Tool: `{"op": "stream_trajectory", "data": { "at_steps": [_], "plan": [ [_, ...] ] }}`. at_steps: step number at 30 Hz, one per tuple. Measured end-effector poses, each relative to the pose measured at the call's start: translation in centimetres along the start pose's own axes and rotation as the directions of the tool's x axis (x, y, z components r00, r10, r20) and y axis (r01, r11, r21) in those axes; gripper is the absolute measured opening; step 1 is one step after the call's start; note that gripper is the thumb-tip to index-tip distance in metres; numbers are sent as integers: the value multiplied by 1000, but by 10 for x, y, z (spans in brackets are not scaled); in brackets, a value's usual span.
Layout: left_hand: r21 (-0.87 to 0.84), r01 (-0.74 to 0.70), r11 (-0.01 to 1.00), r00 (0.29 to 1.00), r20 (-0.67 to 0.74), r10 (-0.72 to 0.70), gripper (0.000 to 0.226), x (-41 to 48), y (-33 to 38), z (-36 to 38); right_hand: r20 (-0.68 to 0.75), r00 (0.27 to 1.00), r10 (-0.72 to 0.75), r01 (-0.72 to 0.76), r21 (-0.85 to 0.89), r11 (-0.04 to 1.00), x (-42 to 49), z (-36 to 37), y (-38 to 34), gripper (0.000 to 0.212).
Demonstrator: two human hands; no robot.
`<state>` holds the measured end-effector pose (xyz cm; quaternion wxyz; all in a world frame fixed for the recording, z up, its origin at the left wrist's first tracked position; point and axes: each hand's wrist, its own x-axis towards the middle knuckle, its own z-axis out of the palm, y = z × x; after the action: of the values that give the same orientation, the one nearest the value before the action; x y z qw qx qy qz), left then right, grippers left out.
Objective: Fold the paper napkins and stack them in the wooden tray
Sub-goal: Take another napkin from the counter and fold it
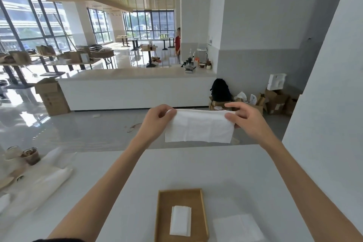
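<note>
Above white counter (pixel 196 167), pinches paper napkin (pixel 200 128) by top corners with left hand (pixel 157 122) and right hand (pixel 247 122), flat for folding.

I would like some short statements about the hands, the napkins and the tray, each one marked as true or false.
1. The left hand and the right hand hold one napkin by its top edge. True.
2. The tray has nothing in it. False: one folded napkin lies inside.
3. Flat napkins lie on the table, right of the tray. True.
4. The napkin in the hands rests on the table. False: it hangs in the air, beyond the table's far edge.
5. A cup stands right of the tray. False: it stands at the far left.
</note>
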<state>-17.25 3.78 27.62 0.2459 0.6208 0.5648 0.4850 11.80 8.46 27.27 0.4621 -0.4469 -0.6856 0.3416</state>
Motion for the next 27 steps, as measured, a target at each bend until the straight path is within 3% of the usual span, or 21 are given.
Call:
{"op": "stream_trajectory", "data": {
  "at_steps": [3, 9, 14, 17, 21, 27],
  "plan": [
    [36, -11, 999, 1000, -22, 12, 19, -5, -10, -10, 36, 999, -20, 19, 15, 1000, -5, 11, -4, 37],
    [221, -24, 975, 998, -55, 37, 32, -16, -27, -24, 4, 1000, -21, 21, 28, 999, -12, 31, -4, 28],
    [38, 20, 999, 999, 37, -22, 33, -23, -38, -31, -26, 998, 56, -49, 214, 976, -18, 40, -8, 27],
    [-40, 63, 997, 995, 81, -60, 39, -28, -41, -32, -53, 998, 45, -37, 140, 989, -20, 42, -7, 25],
    [-182, 95, 979, 995, 38, -89, 20, -34, -40, -29, -98, 995, -2, 3, 6, 1000, -22, 45, -8, 20],
    [-156, 106, 982, 992, -51, -115, 18, -37, -40, -24, -93, 995, -21, 12, -98, 995, -22, 43, -6, 14]
  ]
}}
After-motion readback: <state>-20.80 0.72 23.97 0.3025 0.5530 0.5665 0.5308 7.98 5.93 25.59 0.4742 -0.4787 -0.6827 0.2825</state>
